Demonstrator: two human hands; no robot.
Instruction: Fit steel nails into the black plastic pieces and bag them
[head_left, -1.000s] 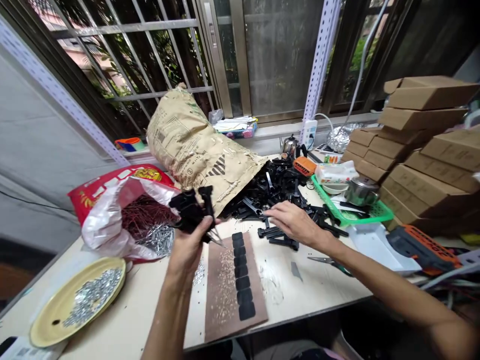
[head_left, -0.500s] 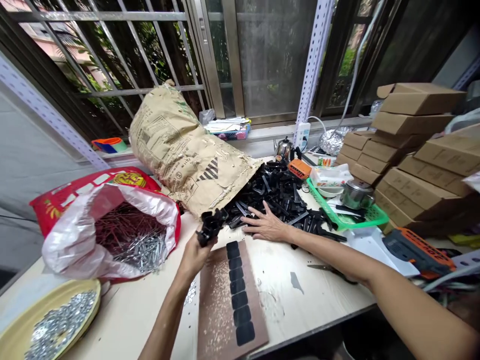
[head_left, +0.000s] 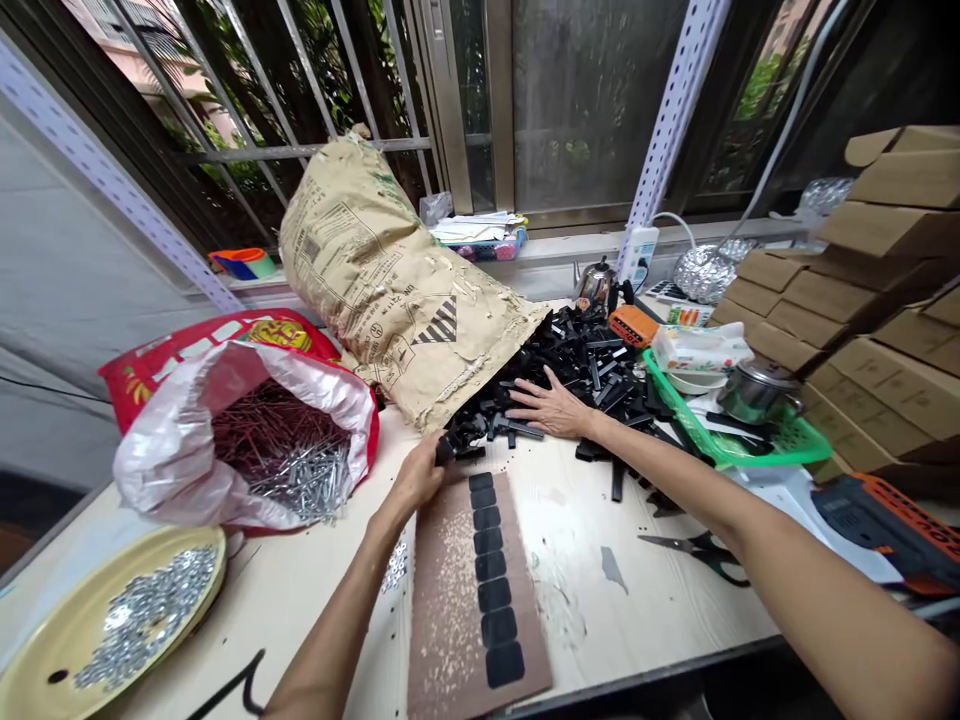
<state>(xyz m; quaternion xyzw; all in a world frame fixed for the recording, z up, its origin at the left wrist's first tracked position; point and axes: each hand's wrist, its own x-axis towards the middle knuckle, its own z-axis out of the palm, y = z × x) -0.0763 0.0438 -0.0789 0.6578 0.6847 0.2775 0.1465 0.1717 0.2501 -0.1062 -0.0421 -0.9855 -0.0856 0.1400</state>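
Observation:
My right hand [head_left: 556, 408] lies with fingers spread against the near edge of a heap of black plastic parts [head_left: 600, 365]. My left hand [head_left: 420, 474] is closed around some black plastic pieces [head_left: 450, 448] close to the mouth of a brown paper sack [head_left: 405, 300]; its fingertips are partly hidden. Just in front of the left hand is a brown board [head_left: 450, 600], scattered with pale flecks. A row of black rounded squares [head_left: 495, 595] runs down the board's right side.
At left stand a red-and-white bag of long metal nails [head_left: 300, 480] and a yellow dish [head_left: 30, 650] of small metal pieces. Scissors [head_left: 697, 548], a green basket [head_left: 806, 440], an orange-black tool case [head_left: 892, 525] and stacked cardboard boxes [head_left: 885, 400] are at right.
My left hand has lowered its black pieces toward the table by the heap. My right hand stays spread at the heap, with loose parts shifted around it. The view has turned slightly.

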